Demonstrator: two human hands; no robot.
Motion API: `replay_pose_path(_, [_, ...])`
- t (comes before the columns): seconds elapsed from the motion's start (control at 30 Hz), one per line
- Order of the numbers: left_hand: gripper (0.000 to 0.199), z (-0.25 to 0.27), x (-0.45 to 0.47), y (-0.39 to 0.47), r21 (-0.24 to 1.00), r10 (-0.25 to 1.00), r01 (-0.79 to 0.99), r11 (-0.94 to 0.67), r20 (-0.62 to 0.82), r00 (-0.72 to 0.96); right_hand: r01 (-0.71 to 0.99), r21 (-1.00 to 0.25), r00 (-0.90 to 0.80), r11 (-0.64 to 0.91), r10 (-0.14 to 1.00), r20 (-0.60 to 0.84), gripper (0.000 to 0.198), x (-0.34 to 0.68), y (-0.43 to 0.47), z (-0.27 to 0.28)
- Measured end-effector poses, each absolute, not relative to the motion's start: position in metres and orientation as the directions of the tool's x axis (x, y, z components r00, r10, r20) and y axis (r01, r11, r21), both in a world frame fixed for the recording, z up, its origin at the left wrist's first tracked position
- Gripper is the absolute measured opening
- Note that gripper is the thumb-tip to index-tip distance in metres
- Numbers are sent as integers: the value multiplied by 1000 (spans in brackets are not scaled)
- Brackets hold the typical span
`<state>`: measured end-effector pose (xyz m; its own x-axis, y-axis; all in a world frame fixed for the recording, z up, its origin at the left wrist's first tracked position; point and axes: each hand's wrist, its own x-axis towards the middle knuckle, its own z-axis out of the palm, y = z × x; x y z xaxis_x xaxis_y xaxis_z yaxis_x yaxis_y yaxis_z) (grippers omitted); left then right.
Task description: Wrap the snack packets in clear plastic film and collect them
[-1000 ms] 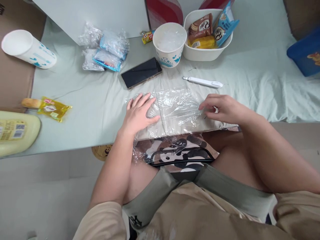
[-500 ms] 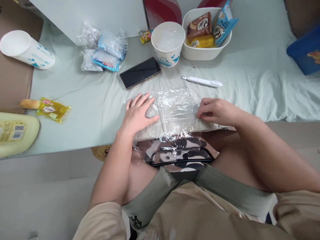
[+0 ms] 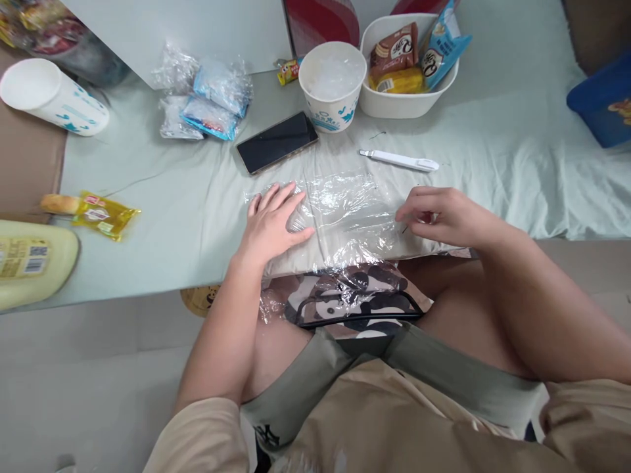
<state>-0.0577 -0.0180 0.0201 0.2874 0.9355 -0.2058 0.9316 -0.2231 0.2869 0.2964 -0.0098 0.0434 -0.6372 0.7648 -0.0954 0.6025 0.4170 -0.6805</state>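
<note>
A sheet of clear plastic film (image 3: 345, 203) lies crinkled on the pale green cloth, its near part hanging over the edge onto my lap. My left hand (image 3: 276, 220) rests flat on the film's left side, fingers spread. At the film's right edge, my right hand (image 3: 434, 213) is closed with its fingers curled in a pinch. Something small, dark and reddish shows between those fingers, too little to name. Beyond the film lie a black phone (image 3: 277, 142) and a white pen-like tool (image 3: 399, 160) with a metal tip.
A paper cup (image 3: 331, 108) with clear plastic inside stands beside a white tub (image 3: 407, 107) of snack packs. Wrapped packets (image 3: 210, 112) lie at back left. Another paper cup (image 3: 73, 108), a yellow wrapper (image 3: 106, 215) and a yellow jug (image 3: 54, 263) are on the left.
My right hand has shifted slightly to the right, and a small dark and reddish bit now shows at its fingers. My left hand has stayed in place.
</note>
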Motion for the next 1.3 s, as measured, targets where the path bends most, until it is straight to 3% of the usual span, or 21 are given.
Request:
replay_pose_path(0.43, [69, 20, -57, -18, 290, 937, 931, -222, -200, 286, 624, -655, -575, 426, 818, -15, 28, 289, -13, 48])
replay_pose_path(0.83, [70, 19, -57, -18, 288, 938, 930, -227, -191, 288, 670, -631, -601, 392, 785, -150, 21, 299, -9, 32])
replay_pose_path(1.03, [70, 20, -57, -18, 287, 938, 932, -222, -197, 285, 663, -625, -583, 412, 808, -85, 17, 297, -10, 37])
replay_pose_path(1.3, [70, 20, -56, -18, 276, 938, 934, -225, -198, 285, 623, -636, -680, 455, 716, -154, 19, 288, -11, 30])
